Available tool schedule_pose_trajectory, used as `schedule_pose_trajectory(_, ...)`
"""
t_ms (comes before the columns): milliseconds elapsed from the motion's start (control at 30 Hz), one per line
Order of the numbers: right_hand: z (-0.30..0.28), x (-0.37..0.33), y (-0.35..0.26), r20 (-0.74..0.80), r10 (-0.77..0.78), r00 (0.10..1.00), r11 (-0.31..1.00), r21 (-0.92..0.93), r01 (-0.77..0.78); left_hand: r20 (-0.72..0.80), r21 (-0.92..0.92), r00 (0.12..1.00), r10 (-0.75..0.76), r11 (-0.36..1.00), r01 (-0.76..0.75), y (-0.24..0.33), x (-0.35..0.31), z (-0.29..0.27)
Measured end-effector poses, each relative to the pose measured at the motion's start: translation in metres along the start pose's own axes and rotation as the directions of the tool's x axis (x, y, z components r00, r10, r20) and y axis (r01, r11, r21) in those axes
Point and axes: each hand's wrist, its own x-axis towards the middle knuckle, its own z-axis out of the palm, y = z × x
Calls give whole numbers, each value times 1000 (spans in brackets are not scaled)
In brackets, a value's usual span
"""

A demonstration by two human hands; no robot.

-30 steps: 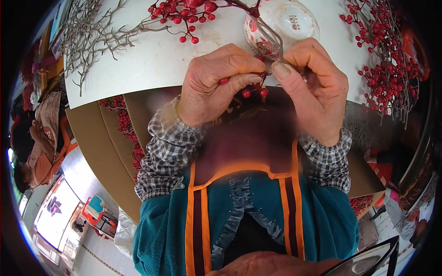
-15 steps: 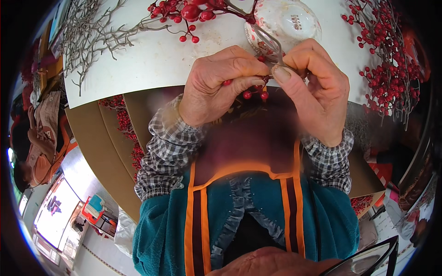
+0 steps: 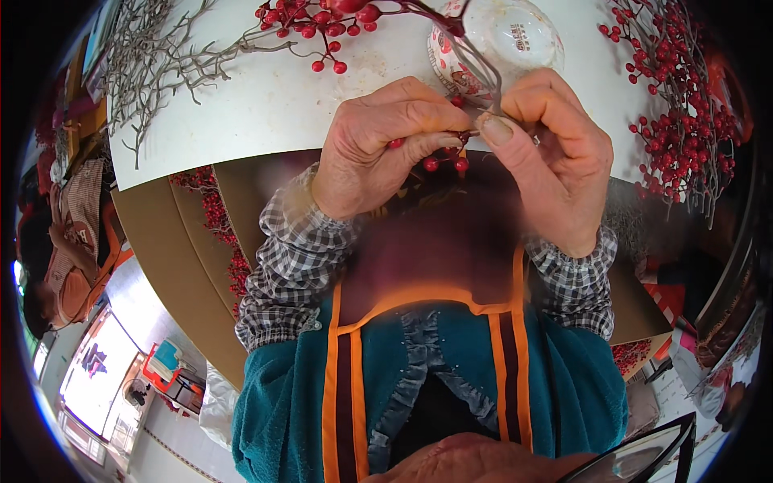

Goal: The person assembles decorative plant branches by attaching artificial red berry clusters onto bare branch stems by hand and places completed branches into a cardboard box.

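My left hand (image 3: 382, 153) pinches a small sprig of red berries (image 3: 445, 164) between thumb and forefinger; a few berries hang below the fingertips. Close beside it, my right hand (image 3: 555, 161) has thumb and fingers closed on the grey-brown stem (image 3: 493, 80) of an artificial berry branch. From that stem the branch runs up past the table's far side, with a cluster of red berries (image 3: 326, 30) to the left. The fingertips of both hands nearly meet, and the join between sprig and stem is partly hidden by them.
Behind my hands a white bowl with a red pattern (image 3: 538, 40) lies upside down on the white table (image 3: 266, 121). Bare grey twigs (image 3: 173, 72) spread at the left, berry branches (image 3: 676, 129) at the right. Below the edge, cardboard (image 3: 173, 266) holds more berries (image 3: 216, 209). A person (image 3: 76, 241) is at far left.
The branch's stem has tilted slightly and its berry cluster has shifted a little up and left. Both hands keep their grip in nearly the same place.
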Motion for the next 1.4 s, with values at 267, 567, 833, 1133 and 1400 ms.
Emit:
schedule_pose_trajectory(267, -1, 1, 0, 31, -33, 999, 997, -75, 35, 11, 10, 1000, 26, 1000, -26, -1, 1, -1)
schedule_pose_trajectory(567, -1, -1, -4, 56, -24, 998, 996, -86, 29, 15, 44, 999, 31, 999, -31, 0, -1, -1)
schedule_pose_trajectory(833, -1, -2, -1, 23, -39, 999, 996, -79, 40, 2, 21, 997, 71, 997, -71, -1, -1, 0)
schedule_pose_trajectory(1133, -2, -1, -12, 85, 58, 995, 996, -66, -53, -3, 16, 1000, 20, 1000, -20, 3, -3, 0)
schedule_pose_trajectory(1400, -4, -1, -8, 116, 36, 993, 997, -78, -27, -14, 102, 997, 71, 992, -69, 0, 0, 0)
